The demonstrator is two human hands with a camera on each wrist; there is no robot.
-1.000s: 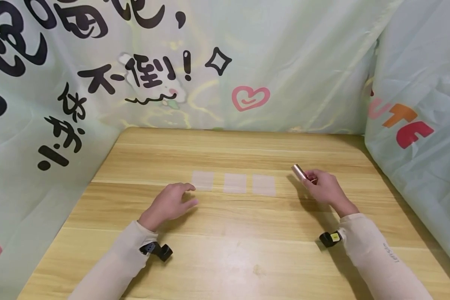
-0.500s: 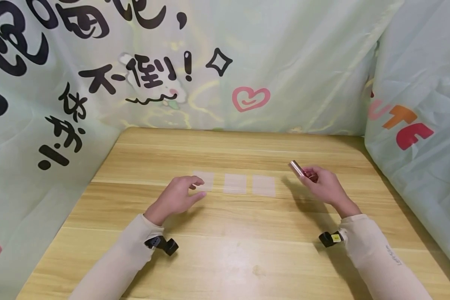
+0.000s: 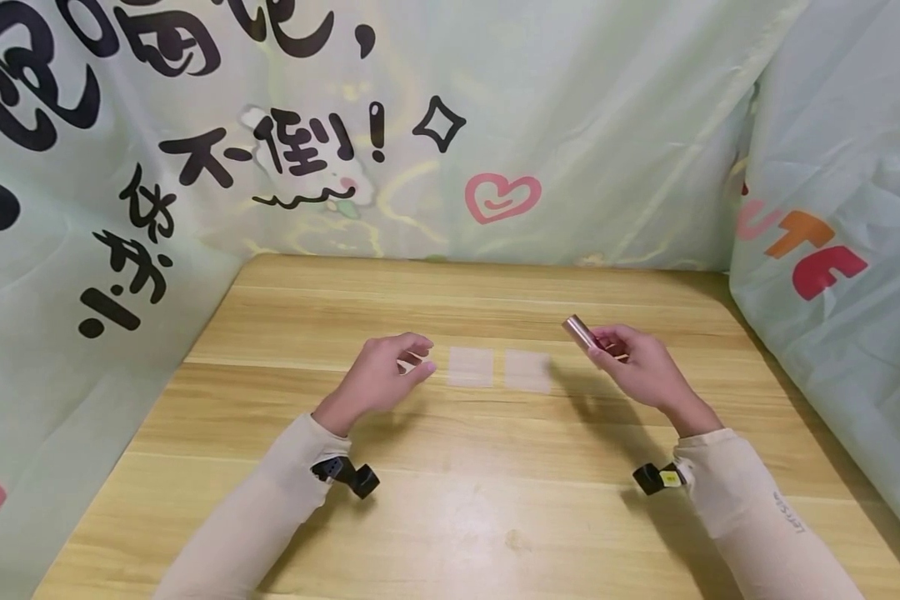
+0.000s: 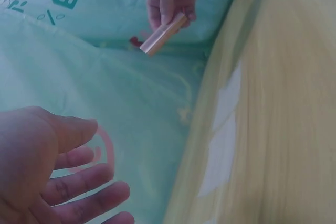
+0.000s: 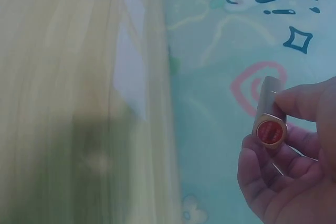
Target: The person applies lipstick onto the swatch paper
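Observation:
My right hand (image 3: 645, 371) pinches a shiny rose-gold lipstick tube (image 3: 581, 332) between thumb and fingers, above the right side of the table. The tube slants up toward the far left. In the right wrist view, a round red label fills the near end of the lipstick (image 5: 271, 131). My left hand (image 3: 386, 371) hovers over the table left of centre, thumb and fingers spread apart with nothing between them. It hides the left one of three pale squares. The middle square (image 3: 471, 367) lies just right of its fingertips, and the right square (image 3: 527, 371) sits beside that one.
A light wooden table (image 3: 465, 517) spreads under both hands. Its back edge meets a pale green printed cloth (image 3: 607, 167), which also hangs along the left and right sides. Black wrist cameras hang under both sleeves.
My left hand has moved right and away from me, now covering the left square. My right hand has raised the lipstick slightly and shifted it a little to the left.

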